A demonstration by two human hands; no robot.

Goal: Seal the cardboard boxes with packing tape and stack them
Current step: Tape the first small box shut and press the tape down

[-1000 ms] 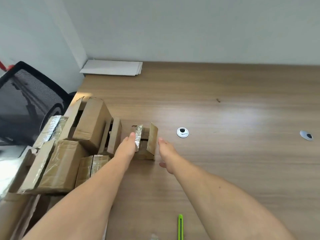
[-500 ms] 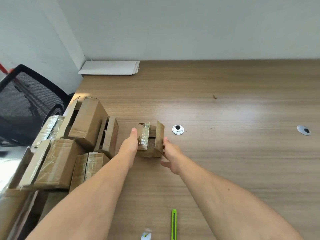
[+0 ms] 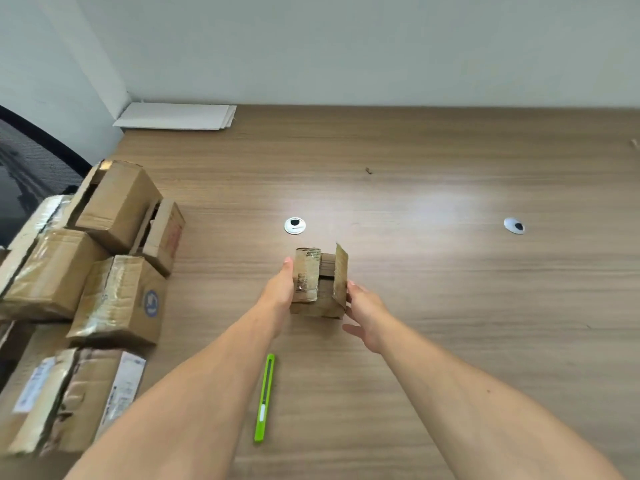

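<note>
Box (image 3: pixel 318 299) of brown cardboard, small, sits mid-way across the wooden table (image 3: pixel 450 306), held between my two hands. My left hand (image 3: pixel 278 291) lies flat against its left wall, fingers straight and together, forearm reaching in from lower left. My right hand (image 3: pixel 365 308) touches the right wall with straight fingers, thumb loose below. Neither hand curls round anything. The box's left flap is folded over; its right flap stands up. A green utility knife (image 3: pixel 265 398) lies between my forearms.
</note>
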